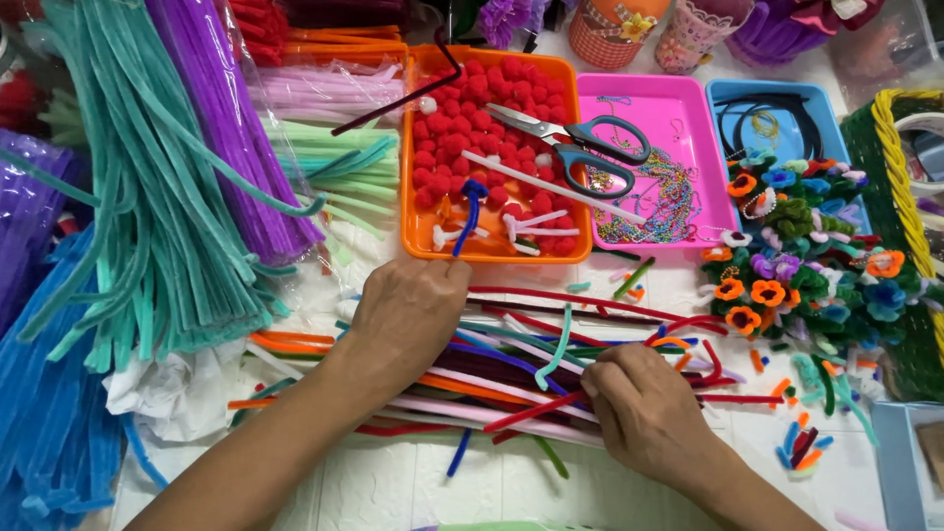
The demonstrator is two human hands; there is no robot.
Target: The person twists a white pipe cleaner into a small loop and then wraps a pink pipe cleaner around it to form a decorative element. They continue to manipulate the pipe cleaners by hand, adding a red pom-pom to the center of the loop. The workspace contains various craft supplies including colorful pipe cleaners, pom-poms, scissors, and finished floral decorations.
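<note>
My left hand (408,313) reaches to the front rim of the orange tray (421,236), its fingertips at the lower end of a blue pipe cleaner (470,211) that leans over the rim. Whether the fingers pinch it is hidden. My right hand (644,408) rests on a loose heap of coloured pipe cleaners (511,364) on the white table, fingers closed on a red pipe cleaner (536,408). The orange tray holds several red pom-poms (462,128) and white sticks.
Scissors (580,143) lie across the orange and pink trays (688,108). Bundles of teal (147,197) and purple (221,108) pipe cleaners lie at left. Small pipe-cleaner flowers (796,265) crowd the right, beside a blue tray (723,93) and a green basket (890,147).
</note>
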